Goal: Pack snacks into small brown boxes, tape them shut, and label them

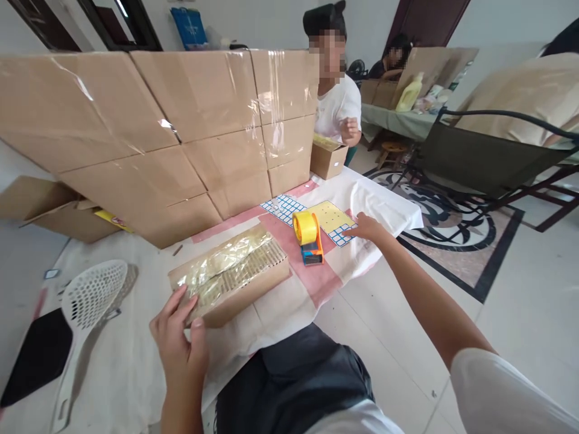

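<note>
My left hand (181, 331) grips the near left corner of a long cardboard box (244, 305), fingers on top and thumb against its side. Shiny yellowish clear tape runs over the box's top, beside a row of ridged edges. My right arm is stretched out, and my right hand (367, 229) has its fingers closed at the edge of a sticker sheet (332, 212) with blue-outlined white labels and a bare yellow backing. An orange and blue tape dispenser (312, 253) with a yellow roll stands between the box and that sheet. Another label sheet (284, 209) lies behind it.
Stacked taped cartons (199, 114) form a wall at the table's back. A white slotted skimmer (93, 295) and a black flat object (38, 355) lie at left. Across the table a person (339, 108) sits by a small open box (326, 161). A folding chair (493, 157) stands right.
</note>
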The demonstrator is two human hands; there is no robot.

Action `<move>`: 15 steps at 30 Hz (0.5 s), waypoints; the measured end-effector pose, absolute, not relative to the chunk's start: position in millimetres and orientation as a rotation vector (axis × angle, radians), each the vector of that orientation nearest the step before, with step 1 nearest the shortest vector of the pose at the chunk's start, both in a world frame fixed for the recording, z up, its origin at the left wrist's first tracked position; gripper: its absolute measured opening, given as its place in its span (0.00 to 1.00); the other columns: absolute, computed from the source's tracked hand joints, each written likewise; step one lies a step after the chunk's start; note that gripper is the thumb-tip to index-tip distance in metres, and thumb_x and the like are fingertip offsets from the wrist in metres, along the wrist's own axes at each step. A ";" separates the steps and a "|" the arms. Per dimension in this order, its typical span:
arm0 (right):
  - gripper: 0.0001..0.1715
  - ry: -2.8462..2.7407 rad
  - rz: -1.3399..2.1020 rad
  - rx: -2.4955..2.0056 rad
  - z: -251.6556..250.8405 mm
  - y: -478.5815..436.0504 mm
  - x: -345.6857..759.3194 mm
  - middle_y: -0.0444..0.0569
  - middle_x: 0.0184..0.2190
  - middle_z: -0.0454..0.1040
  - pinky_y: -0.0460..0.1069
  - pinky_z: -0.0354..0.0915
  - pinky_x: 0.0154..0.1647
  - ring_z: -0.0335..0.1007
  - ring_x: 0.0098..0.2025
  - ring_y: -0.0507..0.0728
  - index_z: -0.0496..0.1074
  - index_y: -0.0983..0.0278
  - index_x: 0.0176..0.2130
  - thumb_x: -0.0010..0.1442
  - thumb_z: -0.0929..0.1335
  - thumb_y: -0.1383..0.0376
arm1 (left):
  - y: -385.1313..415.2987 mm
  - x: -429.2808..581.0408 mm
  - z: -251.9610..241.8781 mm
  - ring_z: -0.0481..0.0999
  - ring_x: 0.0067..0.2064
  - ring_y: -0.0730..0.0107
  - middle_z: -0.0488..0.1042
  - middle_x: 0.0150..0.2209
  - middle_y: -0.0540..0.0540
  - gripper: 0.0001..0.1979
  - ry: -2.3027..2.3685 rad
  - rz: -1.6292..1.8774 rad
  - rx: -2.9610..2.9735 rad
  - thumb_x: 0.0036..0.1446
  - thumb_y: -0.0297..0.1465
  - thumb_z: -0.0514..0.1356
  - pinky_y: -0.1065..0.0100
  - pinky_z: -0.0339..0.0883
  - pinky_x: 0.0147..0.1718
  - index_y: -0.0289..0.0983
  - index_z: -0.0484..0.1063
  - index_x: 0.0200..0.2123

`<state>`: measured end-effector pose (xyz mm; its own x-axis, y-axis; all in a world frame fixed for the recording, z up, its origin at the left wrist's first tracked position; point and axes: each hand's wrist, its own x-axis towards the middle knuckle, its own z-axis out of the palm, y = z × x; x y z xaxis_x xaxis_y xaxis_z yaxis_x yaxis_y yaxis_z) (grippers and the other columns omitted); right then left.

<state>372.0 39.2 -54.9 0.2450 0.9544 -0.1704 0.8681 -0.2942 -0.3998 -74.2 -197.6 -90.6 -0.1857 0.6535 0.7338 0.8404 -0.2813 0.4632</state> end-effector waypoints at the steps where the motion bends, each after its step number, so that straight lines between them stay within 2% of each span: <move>1: 0.37 -1.713 0.581 -2.269 -61.9 36.8 373.0 0.63 0.45 0.77 0.57 0.66 0.45 0.74 0.49 0.70 0.72 0.69 0.50 0.45 0.81 0.58 | -198.1 -72.4 -90.0 0.68 0.66 0.47 0.70 0.63 0.34 0.15 -1.762 -1.471 -1.854 0.66 0.33 0.55 0.41 0.54 0.65 0.39 0.71 0.54; 5: 0.24 -1.652 0.625 -2.166 -80.8 36.4 368.0 0.58 0.44 0.78 0.53 0.65 0.40 0.74 0.45 0.63 0.72 0.68 0.49 0.54 0.74 0.64 | -200.2 -67.5 -84.2 0.68 0.65 0.45 0.70 0.63 0.34 0.14 -1.807 -1.453 -1.814 0.65 0.33 0.56 0.39 0.53 0.66 0.39 0.71 0.53; 9: 0.08 -1.583 0.727 -2.044 -88.7 39.4 366.5 0.54 0.35 0.78 0.51 0.64 0.36 0.74 0.38 0.60 0.75 0.68 0.38 0.57 0.68 0.66 | -199.6 -64.2 -76.3 0.69 0.65 0.44 0.71 0.62 0.34 0.14 -1.846 -1.364 -1.822 0.65 0.33 0.56 0.38 0.54 0.66 0.39 0.71 0.52; 12: 0.06 -1.550 0.823 -1.917 -92.7 37.5 368.7 0.52 0.31 0.78 0.50 0.65 0.34 0.74 0.34 0.58 0.73 0.67 0.35 0.59 0.67 0.66 | -199.5 -64.6 -73.5 0.70 0.64 0.43 0.72 0.62 0.34 0.15 -1.852 -1.360 -1.807 0.65 0.33 0.55 0.38 0.55 0.65 0.38 0.72 0.52; 15: 0.08 -1.480 0.860 -1.784 -94.8 29.3 370.4 0.50 0.31 0.78 0.50 0.69 0.35 0.74 0.33 0.57 0.71 0.65 0.41 0.63 0.65 0.64 | -205.0 -68.7 -77.0 0.66 0.67 0.41 0.68 0.65 0.35 0.17 -1.934 -1.328 -1.738 0.63 0.33 0.58 0.35 0.49 0.67 0.39 0.72 0.54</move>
<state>370.4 29.3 -94.8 0.1449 0.9865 -0.0766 0.5551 -0.1451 -0.8191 -68.7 -205.0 -77.0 -0.2751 0.6788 0.6809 0.8792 -0.1090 0.4639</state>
